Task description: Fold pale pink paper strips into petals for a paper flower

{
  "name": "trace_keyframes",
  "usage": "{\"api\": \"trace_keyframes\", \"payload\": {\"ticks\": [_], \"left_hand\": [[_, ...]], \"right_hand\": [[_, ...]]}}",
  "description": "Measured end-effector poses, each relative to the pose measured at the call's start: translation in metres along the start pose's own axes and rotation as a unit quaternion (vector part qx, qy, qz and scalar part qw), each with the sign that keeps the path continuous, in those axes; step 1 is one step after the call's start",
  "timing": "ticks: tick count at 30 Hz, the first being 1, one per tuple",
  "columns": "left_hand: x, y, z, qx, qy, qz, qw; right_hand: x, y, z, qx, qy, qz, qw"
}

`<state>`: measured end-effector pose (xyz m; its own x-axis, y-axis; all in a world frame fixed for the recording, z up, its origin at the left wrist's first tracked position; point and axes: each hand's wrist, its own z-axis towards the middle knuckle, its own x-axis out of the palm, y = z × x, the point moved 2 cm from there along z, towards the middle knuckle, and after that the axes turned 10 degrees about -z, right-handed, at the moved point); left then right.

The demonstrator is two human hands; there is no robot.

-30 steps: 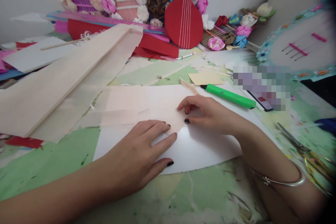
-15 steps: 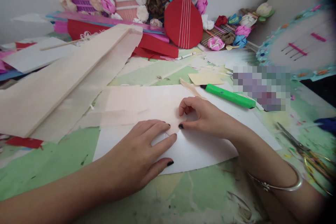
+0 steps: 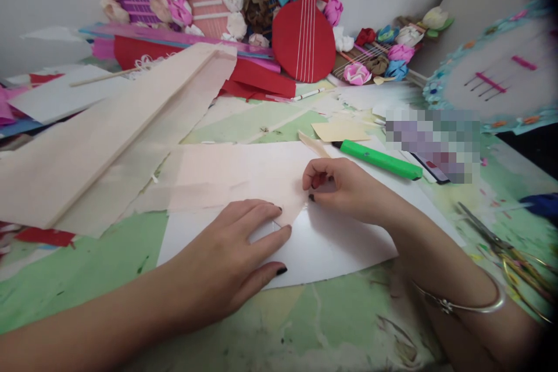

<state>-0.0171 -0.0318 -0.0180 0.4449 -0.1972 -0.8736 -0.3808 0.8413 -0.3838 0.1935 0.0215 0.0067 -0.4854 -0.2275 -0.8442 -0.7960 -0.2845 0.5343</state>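
A white sheet of paper [image 3: 349,244] lies on the table, and thin peach crepe paper [image 3: 213,165] covers part of its upper left. My left hand [image 3: 235,250] rests palm down on both, fingers spread, the fingertips at the lower edge of the crepe paper. Just to the right, my right hand [image 3: 349,189] is curled with thumb and fingertips drawn together at the right edge of the crepe paper, where a small point of it lies. The fingers partly hide what is pinched there. Above that hand lies a green utility knife [image 3: 379,160].
Scissors [image 3: 501,244] lie at the right. A large folded cream paper [image 3: 108,133] spans the left side. Along the back wall stand a red paper lute [image 3: 304,40] and several flower-trimmed crafts. A blue-rimmed craft [image 3: 492,75] stands at the right. A small cream card [image 3: 340,131] lies beyond the knife.
My right hand has moved slightly right and away from me, its fingers drawn along the crepe paper's edge. My left hand stays in place, pressed on the paper.
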Motion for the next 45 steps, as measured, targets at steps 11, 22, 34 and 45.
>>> {"api": "trace_keyframes", "payload": {"ticks": [11,22,34,45], "left_hand": [[-0.001,-0.003,0.004,0.020,-0.006,0.045,0.999],[-0.003,-0.003,0.004,0.043,-0.017,0.053,0.998],[-0.003,-0.002,0.003,0.063,-0.030,0.058,0.996],[-0.004,-0.004,0.004,0.074,-0.038,0.061,0.995]], "right_hand": [[0.015,0.010,0.000,-0.077,0.040,0.010,0.996],[0.013,0.009,0.000,-0.065,0.046,-0.009,0.997],[0.012,0.010,0.001,-0.050,0.052,-0.008,0.997],[0.013,0.010,0.001,-0.045,0.054,-0.008,0.997]]}}
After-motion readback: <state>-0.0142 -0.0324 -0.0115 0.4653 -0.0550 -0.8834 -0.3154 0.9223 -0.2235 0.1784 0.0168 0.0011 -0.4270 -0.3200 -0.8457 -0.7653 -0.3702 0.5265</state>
